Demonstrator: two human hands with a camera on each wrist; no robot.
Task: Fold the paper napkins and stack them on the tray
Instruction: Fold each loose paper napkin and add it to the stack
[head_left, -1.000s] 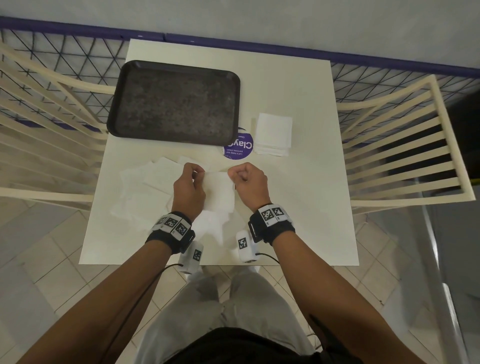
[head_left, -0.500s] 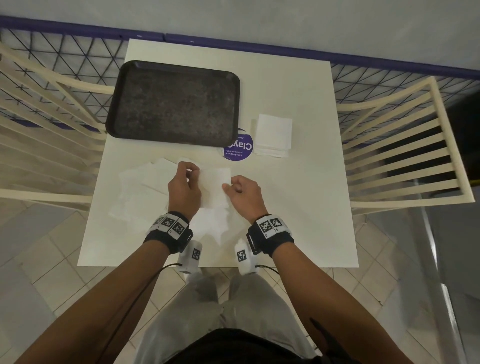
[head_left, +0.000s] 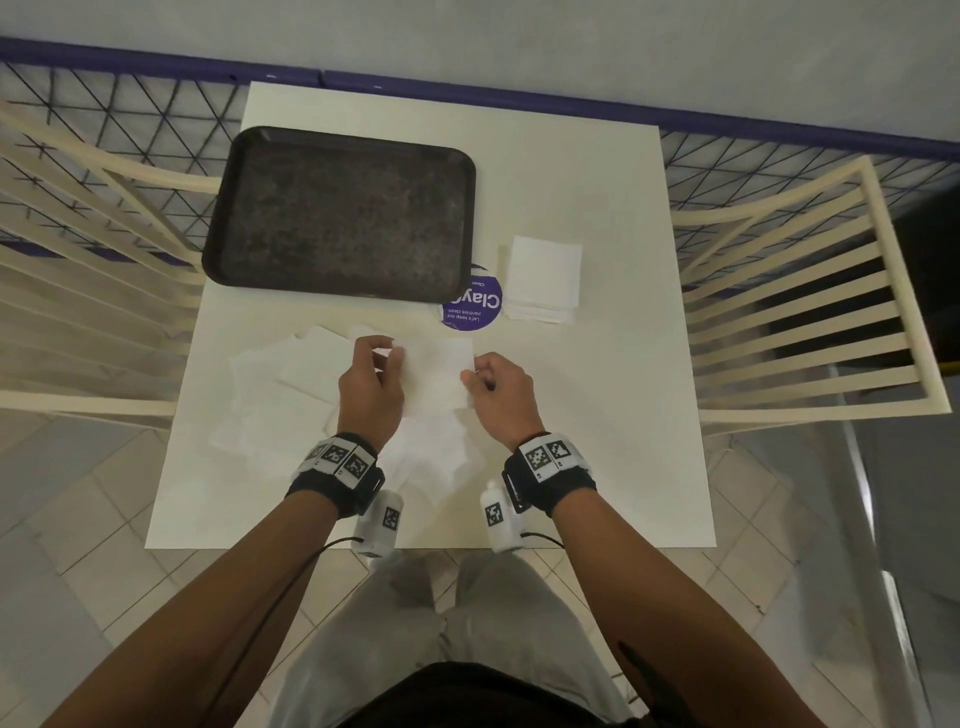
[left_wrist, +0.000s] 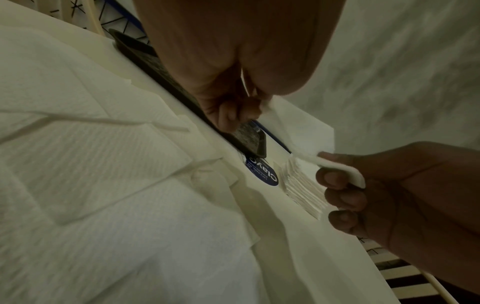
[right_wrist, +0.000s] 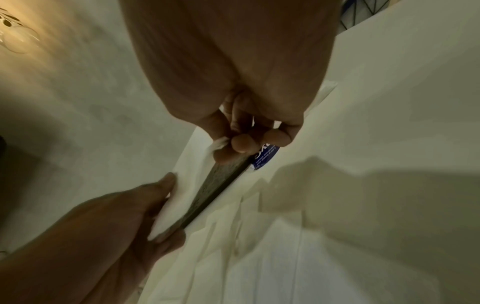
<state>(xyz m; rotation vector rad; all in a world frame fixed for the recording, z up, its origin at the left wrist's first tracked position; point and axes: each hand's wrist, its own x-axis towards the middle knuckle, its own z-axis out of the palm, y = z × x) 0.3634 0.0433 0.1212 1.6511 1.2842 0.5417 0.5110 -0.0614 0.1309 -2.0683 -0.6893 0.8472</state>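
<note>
A white paper napkin (head_left: 436, 376) hangs between both hands just above the table. My left hand (head_left: 371, 384) pinches its left edge; the same pinch shows in the left wrist view (left_wrist: 259, 107). My right hand (head_left: 493, 389) pinches the right edge, and the napkin (left_wrist: 342, 172) is seen curled over its fingers. Several unfolded napkins (head_left: 280, 379) lie spread on the table under and left of my hands. A neat stack of folded napkins (head_left: 543, 278) sits at the right of the dark tray (head_left: 337, 213), which has nothing on it.
A round purple sticker (head_left: 472, 306) lies between tray and stack. The white table (head_left: 613, 415) is flanked by cream slatted chairs (head_left: 800, 312) on both sides. A mesh railing (head_left: 130, 119) runs behind it.
Both hands drew slightly toward me and the right hand slid down the napkin's right edge. The held napkin now hangs flatter between them.
</note>
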